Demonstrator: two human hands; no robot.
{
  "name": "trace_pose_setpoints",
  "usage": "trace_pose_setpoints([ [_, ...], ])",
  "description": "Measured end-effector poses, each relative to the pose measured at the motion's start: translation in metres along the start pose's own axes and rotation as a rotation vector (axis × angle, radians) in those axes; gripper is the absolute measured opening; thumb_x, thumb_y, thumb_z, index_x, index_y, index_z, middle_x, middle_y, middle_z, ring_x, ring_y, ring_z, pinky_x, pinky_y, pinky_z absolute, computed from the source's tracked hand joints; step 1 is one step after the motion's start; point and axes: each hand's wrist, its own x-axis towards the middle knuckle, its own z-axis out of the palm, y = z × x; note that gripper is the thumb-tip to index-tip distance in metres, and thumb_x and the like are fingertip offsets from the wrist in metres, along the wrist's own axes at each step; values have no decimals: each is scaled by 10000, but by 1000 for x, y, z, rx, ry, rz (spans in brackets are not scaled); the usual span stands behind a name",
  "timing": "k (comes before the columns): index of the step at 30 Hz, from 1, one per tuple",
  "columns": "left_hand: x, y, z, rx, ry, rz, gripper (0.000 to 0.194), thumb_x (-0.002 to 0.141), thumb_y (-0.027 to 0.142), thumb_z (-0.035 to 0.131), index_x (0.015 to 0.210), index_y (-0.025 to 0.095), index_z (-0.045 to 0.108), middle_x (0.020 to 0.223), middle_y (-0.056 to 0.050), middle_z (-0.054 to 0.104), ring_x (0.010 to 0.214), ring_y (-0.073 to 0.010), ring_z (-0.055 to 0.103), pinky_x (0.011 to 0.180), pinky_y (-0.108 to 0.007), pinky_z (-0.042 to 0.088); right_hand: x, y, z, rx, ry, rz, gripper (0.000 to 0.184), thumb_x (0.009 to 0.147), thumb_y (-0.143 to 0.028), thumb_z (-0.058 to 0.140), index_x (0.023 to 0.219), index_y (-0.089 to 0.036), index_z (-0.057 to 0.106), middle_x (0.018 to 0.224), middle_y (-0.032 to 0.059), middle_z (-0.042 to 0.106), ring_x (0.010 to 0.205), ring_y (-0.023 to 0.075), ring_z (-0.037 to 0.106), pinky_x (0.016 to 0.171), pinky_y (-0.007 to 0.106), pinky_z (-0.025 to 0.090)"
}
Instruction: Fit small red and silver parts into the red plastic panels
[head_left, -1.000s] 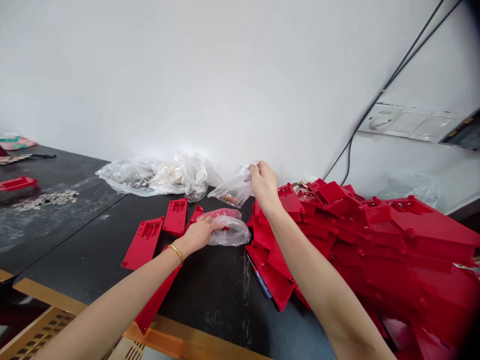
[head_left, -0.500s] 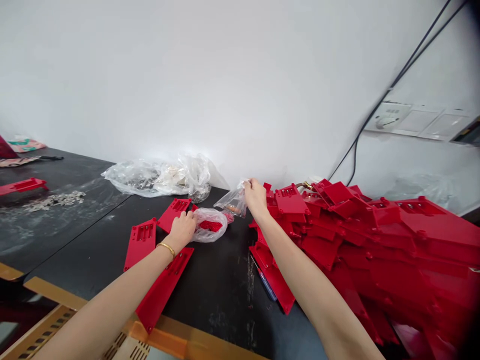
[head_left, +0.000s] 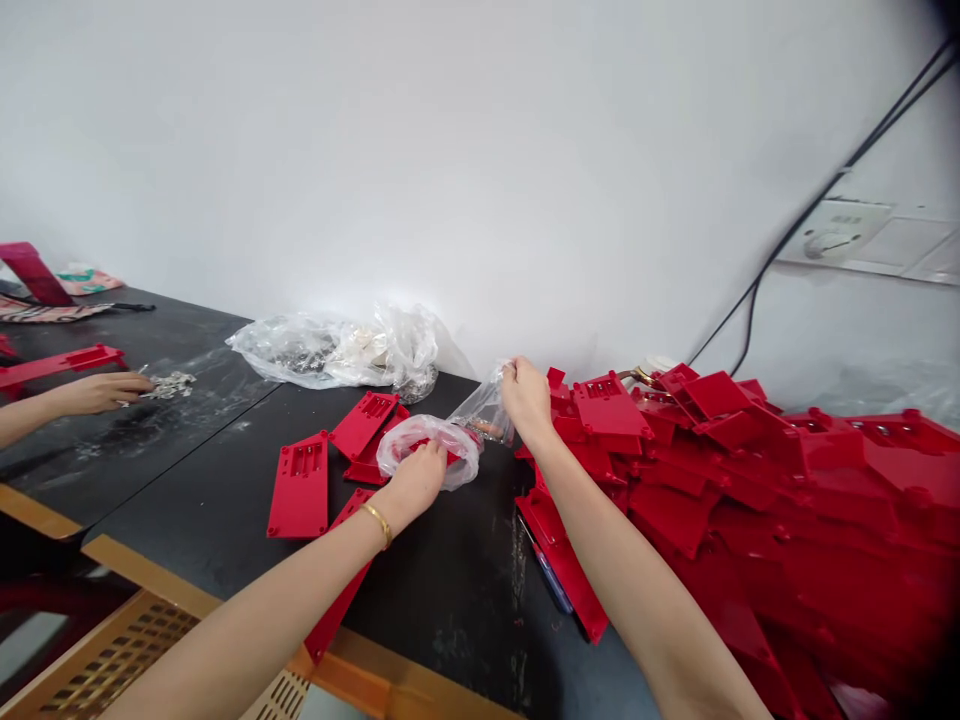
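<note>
My left hand [head_left: 420, 482], with a gold bangle at the wrist, reaches into the mouth of a clear plastic bag [head_left: 466, 465] that has small red parts inside. Its fingertips are partly hidden among those parts. My right hand [head_left: 527, 398] pinches the top of another clear bag [head_left: 489, 408], which holds small metal-coloured pieces and leans on the table. Several red plastic panels with slots lie left of the open bag, among them an upright-lying panel [head_left: 298, 488] and a panel [head_left: 365, 424] behind it.
A large heap of red panels [head_left: 720, 500] covers the right side. Clear bags of metal parts [head_left: 337, 350] lie against the wall. At far left another person's hand [head_left: 105, 392] touches a small pile of metal pieces [head_left: 171, 385]. A blue pen-like tool [head_left: 553, 580] lies beside the heap.
My left hand has moved from the open bag's left rim into its mouth. My right hand keeps its pinch on the other bag. Another person's hand has come in at far left.
</note>
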Motion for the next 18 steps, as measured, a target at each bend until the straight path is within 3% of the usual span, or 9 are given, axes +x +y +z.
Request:
trace_pose_setpoints([
  [4,20,-12,9,-130,8,-106,278,923,348,617,1107,141,639,1162,-105,650,1057,-239,622,944,-467,499,-6,7,6,-111,-118,10,254,976,-357,588,1117,-154,646,1122,70,678,992,212,665,878,434,548],
  [10,23,-2,1,-457,87,-206,264,922,368,618,1053,142,660,1165,-96,655,1108,-252,605,985,-475,477,-17,13,7,-154,-147,-45,279,967,-357,598,1157,-155,630,1188,84,655,1080,239,635,945,476,509],
  [16,51,21,-21,-967,95,-324,430,981,520,445,1100,150,630,962,-67,695,791,-166,671,751,-370,570,-30,11,-2,-7,-247,-174,267,952,-384,620,1077,-150,649,986,41,703,910,193,680,852,410,550],
  [18,56,29,-22,-1109,80,-324,452,970,539,459,1104,143,630,935,-63,701,761,-161,675,707,-349,572,-36,12,0,52,-289,-227,230,974,-353,594,1066,-151,654,989,36,705,884,175,684,824,380,562],
])
